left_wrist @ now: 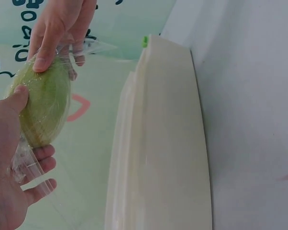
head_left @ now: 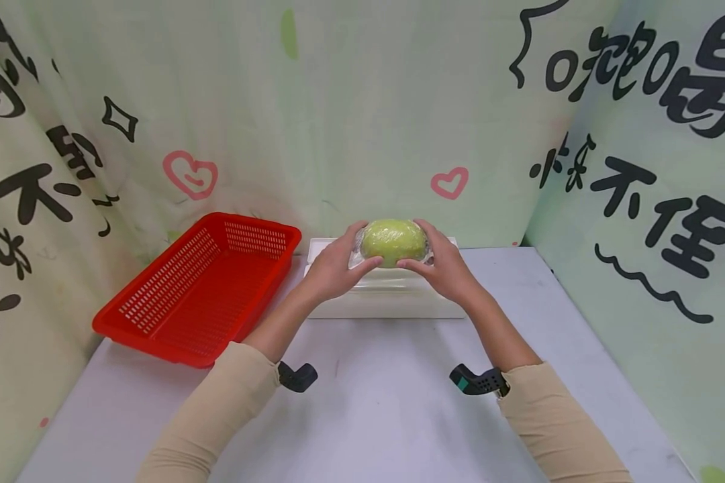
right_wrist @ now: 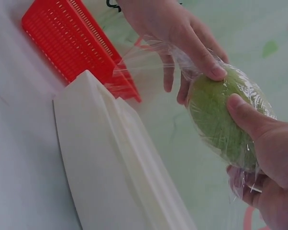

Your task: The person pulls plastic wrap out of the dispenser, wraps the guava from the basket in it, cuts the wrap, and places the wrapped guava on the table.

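A green oval fruit, mango-like in shape (head_left: 394,242), is held up between both hands with clear plastic film (right_wrist: 153,52) around it. My left hand (head_left: 337,265) grips its left end, the thumb on the near face. At the other end my right hand (head_left: 444,267) holds it the same way. Loose film gathers at both ends, with a flap hanging under the left fingers in the left wrist view. Below and behind the fruit stands a long white box (head_left: 387,307), a film dispenser by its look; the fruit is apart from it in both wrist views.
To the left on the white table (head_left: 362,402) sits a red plastic basket (head_left: 187,288) with slotted sides, tilted in view. Printed curtains (head_left: 338,121) close in the back and both sides. Green shows at one end of the box.
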{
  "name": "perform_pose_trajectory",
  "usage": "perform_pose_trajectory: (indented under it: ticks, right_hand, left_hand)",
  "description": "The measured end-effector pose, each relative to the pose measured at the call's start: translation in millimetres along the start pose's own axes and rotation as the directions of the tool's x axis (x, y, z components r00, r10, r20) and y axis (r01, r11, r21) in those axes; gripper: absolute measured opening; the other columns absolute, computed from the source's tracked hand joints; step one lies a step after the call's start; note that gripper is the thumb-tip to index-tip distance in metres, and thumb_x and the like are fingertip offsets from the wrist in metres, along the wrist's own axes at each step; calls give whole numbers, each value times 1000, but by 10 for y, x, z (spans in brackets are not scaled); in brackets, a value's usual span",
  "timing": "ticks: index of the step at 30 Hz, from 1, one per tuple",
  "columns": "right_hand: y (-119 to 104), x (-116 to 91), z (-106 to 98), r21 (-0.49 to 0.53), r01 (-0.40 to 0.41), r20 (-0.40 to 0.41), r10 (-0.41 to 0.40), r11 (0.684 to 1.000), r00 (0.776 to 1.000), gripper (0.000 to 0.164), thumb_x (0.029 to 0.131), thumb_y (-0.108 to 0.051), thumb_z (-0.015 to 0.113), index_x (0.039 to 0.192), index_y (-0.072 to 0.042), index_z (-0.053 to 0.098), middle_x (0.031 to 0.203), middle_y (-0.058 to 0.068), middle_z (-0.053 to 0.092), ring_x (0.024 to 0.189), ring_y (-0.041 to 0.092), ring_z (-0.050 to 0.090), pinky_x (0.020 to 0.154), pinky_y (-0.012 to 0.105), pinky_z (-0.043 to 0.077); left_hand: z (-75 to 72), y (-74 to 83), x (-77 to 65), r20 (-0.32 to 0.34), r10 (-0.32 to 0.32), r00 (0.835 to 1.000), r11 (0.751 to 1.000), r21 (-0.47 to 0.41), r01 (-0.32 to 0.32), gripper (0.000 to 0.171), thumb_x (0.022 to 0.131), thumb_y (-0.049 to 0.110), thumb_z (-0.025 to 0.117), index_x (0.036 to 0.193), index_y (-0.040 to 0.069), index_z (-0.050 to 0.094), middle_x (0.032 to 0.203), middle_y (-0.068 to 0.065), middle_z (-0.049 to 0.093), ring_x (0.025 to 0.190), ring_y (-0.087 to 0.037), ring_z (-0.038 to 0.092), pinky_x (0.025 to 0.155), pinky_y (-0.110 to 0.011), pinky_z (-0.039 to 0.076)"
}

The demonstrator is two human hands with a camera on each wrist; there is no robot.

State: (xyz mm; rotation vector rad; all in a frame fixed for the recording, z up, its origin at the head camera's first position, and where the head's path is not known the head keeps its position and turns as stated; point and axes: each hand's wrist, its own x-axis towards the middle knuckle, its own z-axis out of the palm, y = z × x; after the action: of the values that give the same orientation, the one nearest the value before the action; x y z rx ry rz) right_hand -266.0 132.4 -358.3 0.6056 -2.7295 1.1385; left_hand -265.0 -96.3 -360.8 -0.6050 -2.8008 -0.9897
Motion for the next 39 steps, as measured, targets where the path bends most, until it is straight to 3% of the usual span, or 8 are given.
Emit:
perform_pose_trajectory:
  ticks: [39]
  right_hand:
    - [-163, -55, -114, -8, 47, -50, -47, 999, 998, 87, 83, -28, 76, 151, -9, 25, 147, 15, 40, 134, 34, 41, 107, 52, 42]
  left_hand:
    - [-138, 129, -50, -13, 29, 1000, 999, -19, -29, 77, 90, 50, 62, 151, 23, 23, 140, -5, 52, 123, -25, 54, 100, -48, 50]
